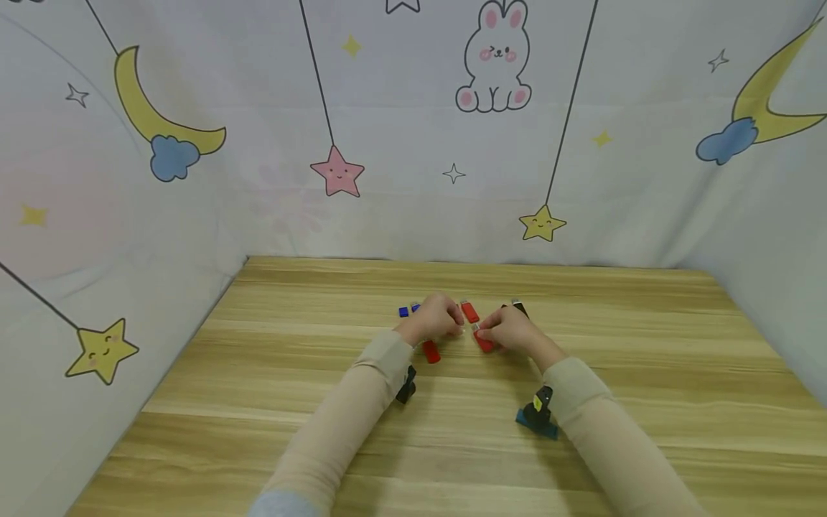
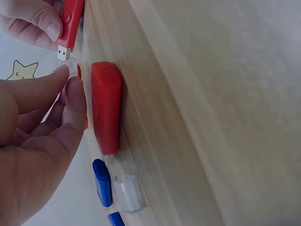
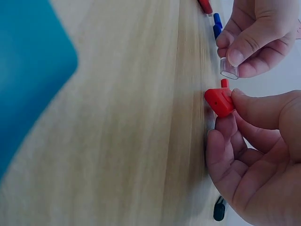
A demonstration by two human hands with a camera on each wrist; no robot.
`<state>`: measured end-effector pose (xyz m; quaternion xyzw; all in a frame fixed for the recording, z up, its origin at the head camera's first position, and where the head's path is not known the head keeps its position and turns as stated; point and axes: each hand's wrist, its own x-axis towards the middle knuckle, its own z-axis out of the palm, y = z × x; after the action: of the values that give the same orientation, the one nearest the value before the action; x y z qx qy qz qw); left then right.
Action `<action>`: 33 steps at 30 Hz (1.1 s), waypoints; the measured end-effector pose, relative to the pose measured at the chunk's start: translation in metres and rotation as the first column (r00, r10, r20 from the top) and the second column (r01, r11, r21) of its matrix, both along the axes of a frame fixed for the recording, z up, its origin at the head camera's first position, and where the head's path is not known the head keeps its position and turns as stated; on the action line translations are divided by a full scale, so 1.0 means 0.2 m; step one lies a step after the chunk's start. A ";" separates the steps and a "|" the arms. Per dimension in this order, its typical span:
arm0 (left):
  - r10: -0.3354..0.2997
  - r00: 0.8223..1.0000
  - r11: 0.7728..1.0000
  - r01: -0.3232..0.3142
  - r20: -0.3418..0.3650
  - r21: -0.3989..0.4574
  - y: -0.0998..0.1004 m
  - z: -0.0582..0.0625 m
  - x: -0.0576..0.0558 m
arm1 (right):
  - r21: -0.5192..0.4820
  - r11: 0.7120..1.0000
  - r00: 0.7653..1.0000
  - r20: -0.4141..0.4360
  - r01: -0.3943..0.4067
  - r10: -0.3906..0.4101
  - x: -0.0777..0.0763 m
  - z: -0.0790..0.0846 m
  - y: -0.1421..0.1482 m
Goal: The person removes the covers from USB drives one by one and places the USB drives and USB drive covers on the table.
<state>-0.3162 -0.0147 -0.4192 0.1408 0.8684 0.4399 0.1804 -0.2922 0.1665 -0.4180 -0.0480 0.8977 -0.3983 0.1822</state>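
My left hand (image 1: 439, 316) pinches a clear plastic cap (image 3: 229, 68) between thumb and fingertips, its open end facing the other hand. In my right hand (image 1: 513, 329) is a red USB stick (image 2: 69, 23), held between thumb and fingers with its metal plug (image 2: 63, 52) bare. Plug and cap are close together, and the left wrist view shows the plug just short of the cap. Below the left hand a second red USB stick (image 2: 107, 108) lies on the table. A loose clear cap (image 2: 128, 193) lies by that stick's plug end.
Another red USB stick (image 1: 469, 311) lies behind the hands. Small blue pieces (image 1: 403, 312) sit to the left, one of them a blue stick (image 2: 102, 182). A black USB stick (image 1: 520, 308) lies beyond the right hand. A patterned cloth (image 1: 400, 215) hangs behind the wooden table (image 1: 310, 301).
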 end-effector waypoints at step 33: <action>-0.013 1.000 0.994 0.016 0.020 -0.109 0.03 0.01 0.01 | 0.070 0.997 1.000 -0.004 0.015 -0.015 0.01 -0.01 0.00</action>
<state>-0.3139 -0.0091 -0.4169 0.1328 0.8883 0.3918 0.1993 -0.2895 0.1670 -0.4204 -0.0357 0.9117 -0.3681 0.1792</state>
